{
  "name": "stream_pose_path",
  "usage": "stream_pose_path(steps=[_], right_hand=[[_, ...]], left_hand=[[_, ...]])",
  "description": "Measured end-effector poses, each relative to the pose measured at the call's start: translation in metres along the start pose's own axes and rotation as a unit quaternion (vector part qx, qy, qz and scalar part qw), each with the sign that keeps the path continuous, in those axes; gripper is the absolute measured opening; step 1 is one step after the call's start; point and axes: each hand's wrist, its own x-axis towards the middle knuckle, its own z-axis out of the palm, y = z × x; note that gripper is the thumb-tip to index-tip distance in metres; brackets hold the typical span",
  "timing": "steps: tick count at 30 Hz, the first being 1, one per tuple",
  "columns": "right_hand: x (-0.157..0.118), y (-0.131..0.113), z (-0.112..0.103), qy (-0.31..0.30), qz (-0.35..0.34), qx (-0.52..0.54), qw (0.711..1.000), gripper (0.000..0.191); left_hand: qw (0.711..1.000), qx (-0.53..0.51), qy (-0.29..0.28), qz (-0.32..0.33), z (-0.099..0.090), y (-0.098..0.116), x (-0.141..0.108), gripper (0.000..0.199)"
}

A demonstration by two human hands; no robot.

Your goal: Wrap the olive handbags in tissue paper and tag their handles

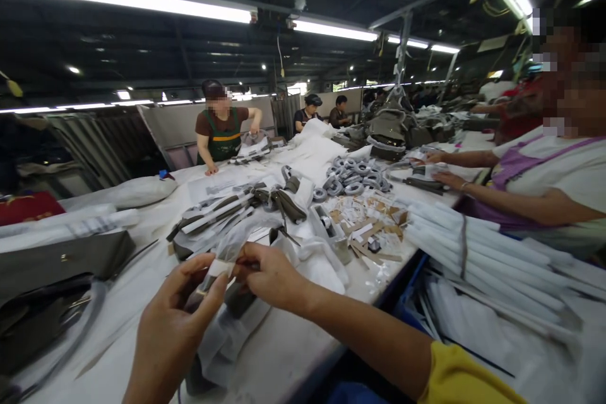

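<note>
Between my two hands is a strap-like piece wrapped in translucent film, with a white band [220,267] around it. My left hand [173,312] grips it from the left, thumb and fingers closed on the band. From the right, my right hand [274,274] pinches the wrapping beside the band; its fingertips are partly hidden. Below them hangs more pale wrapping [227,341] with dark olive material showing through. Just beyond lie olive straps [222,211] partly covered in white wrapping.
An olive bag [61,259] lies at left. Grey rings [353,177] are heaped mid-table, near a white tray [331,233] and cardboard scraps [374,218]. Bundled white rolls [473,246] stick out at right. One co-worker [220,129] stands across the table, another [534,183] at right.
</note>
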Motion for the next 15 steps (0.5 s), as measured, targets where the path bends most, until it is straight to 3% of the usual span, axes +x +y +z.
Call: stream_pose_path(steps=[6,11,13,15], right_hand=[[0.012,-0.001,-0.004,0.072,-0.109,-0.14,0.982,0.006],[0.021,-0.005,0.001,0.041,-0.071,-0.235,0.969,0.012],[0.023,-0.008,0.002,0.033,-0.093,-0.257,0.961,0.013],[0.026,-0.009,-0.004,-0.012,-0.131,-0.267,0.955,0.014]], left_hand=[[0.999,0.044,0.004,0.009,-0.001,0.001,0.0,0.053],[0.998,0.039,0.033,0.028,0.001,0.001,0.0,0.056],[0.999,0.022,0.037,0.028,0.001,-0.001,0.002,0.056],[0.999,0.0,0.034,0.02,-0.002,-0.005,0.006,0.053]])
